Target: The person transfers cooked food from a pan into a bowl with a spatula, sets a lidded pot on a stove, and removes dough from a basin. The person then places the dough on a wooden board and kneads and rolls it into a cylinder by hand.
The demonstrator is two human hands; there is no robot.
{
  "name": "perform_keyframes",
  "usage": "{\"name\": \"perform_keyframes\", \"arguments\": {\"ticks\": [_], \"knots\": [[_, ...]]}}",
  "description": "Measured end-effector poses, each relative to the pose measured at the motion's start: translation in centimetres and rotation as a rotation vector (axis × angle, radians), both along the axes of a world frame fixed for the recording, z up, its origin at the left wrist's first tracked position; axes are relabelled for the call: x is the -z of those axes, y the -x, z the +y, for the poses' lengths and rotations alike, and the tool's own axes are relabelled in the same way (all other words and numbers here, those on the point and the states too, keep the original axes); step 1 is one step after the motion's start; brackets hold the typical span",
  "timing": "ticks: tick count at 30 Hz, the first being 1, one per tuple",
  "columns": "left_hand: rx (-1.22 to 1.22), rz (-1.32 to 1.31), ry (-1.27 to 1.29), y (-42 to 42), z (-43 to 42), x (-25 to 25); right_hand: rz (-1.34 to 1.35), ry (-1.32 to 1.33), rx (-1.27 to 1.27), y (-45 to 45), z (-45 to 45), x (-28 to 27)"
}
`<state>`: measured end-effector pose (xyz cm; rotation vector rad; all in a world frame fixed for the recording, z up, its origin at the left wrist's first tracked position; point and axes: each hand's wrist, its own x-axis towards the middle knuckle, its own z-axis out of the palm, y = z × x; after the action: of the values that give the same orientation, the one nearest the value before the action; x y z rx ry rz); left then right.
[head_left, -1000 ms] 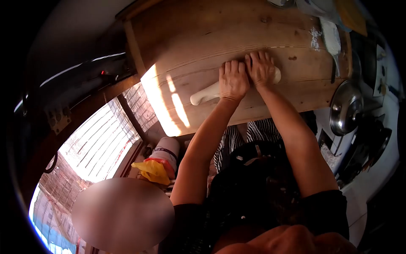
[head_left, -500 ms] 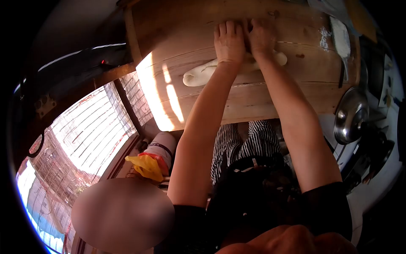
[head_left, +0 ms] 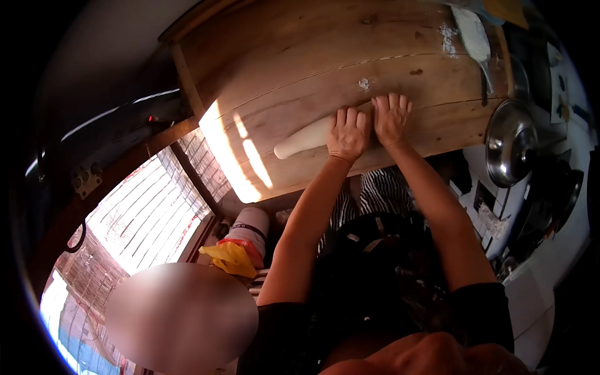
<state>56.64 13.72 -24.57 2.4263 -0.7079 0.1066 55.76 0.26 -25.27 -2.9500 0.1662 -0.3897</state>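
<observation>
A long, pale roll of dough point(head_left: 304, 140) lies on the wooden board point(head_left: 300, 75), its rounded left end showing beyond my hands. My left hand point(head_left: 348, 133) is closed over the middle of the roll with its fingers curled. Just to the right, my right hand point(head_left: 392, 119) bends its fingers over the same roll, thumb close to the left hand. Both hands cover the dough's right part, so that end is hidden. A small white patch point(head_left: 364, 84), flour or dough scraps, sits on the board above the hands.
A scoop point(head_left: 473, 36) with white flour lies at the board's upper right, beside scattered flour point(head_left: 447, 39). A metal pot lid point(head_left: 511, 144) stands off the right edge. At lower left are a yellow bag point(head_left: 230, 257) and a whitish container point(head_left: 252, 220). Sunlight falls on the board's left side.
Both hands have drawn back from the far side of the dough toward my body, onto the roll. The dough has come nearer and looks straighter and smoother. The camera view has shifted.
</observation>
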Motion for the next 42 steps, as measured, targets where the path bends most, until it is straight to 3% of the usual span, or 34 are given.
{"name": "perform_keyframes", "arguments": {"ticks": [2, 5, 11, 14, 16, 18, 19, 22, 25, 27, 28, 31, 33, 36, 42], "knots": [[-0.067, 0.169, -0.116, -3.9, -0.7, 0.6, 0.05, 0.039, 0.014, -3.3, 0.3, 0.7], [-0.118, 0.018, -0.124, -9.4, -1.2, 1.5, -0.008, 0.063, 0.072, -8.4, 0.6, 1.5], [-0.203, 0.017, -0.128, -13.1, -1.5, 2.0, -0.076, 0.006, 0.089, -12.9, 0.1, 3.3], [-0.254, 0.032, -0.132, -13.4, -1.5, 2.5, 0.034, -0.068, 0.137, -14.8, 0.4, 2.7], [-0.291, 0.042, -0.131, -13.6, -1.4, 3.1, 0.357, -0.165, 0.255, -15.7, 0.7, 1.5], [-0.308, -0.094, -0.185, -13.9, -1.6, 3.6, 0.362, -0.184, 0.252, -16.9, 0.5, 2.0], [-0.298, -0.03, -0.23, -13.6, -1.5, 3.6, 0.346, -0.169, 0.234, -17.3, 0.4, 2.5], [-0.306, -0.044, -0.229, -10.6, -1.9, 3.4, 0.35, -0.147, 0.181, -14.6, -0.4, 2.1], [-0.257, 0.056, -0.179, -5.4, -1.9, 1.6, 0.459, -0.552, 0.085, -10.4, -2.3, 0.9], [-0.231, 0.2, -0.166, -1.8, -2.0, -0.3, 0.298, -0.571, -0.054, -4.9, -3.1, -0.8], [-0.286, 0.258, -0.146, 0.0, -2.6, -0.8, 0.065, -0.368, -0.178, -1.6, -3.1, -0.2], [-0.418, 0.104, -0.161, 4.1, -4.4, -0.3, -0.005, -0.322, -0.139, 4.8, -2.0, -0.6], [-0.467, -0.191, -0.197, 4.4, -5.0, 0.0, 0.055, -0.21, -0.166, 4.3, -1.7, -0.7], [-0.355, 0.022, -0.321, 0.9, -4.3, 0.4, 0.15, -0.209, -0.187, 1.3, -1.7, -0.5], [-0.275, 0.056, -0.297, -3.4, -3.5, 1.1, 0.119, -0.249, -0.164, -2.3, -1.3, -0.4]]}}
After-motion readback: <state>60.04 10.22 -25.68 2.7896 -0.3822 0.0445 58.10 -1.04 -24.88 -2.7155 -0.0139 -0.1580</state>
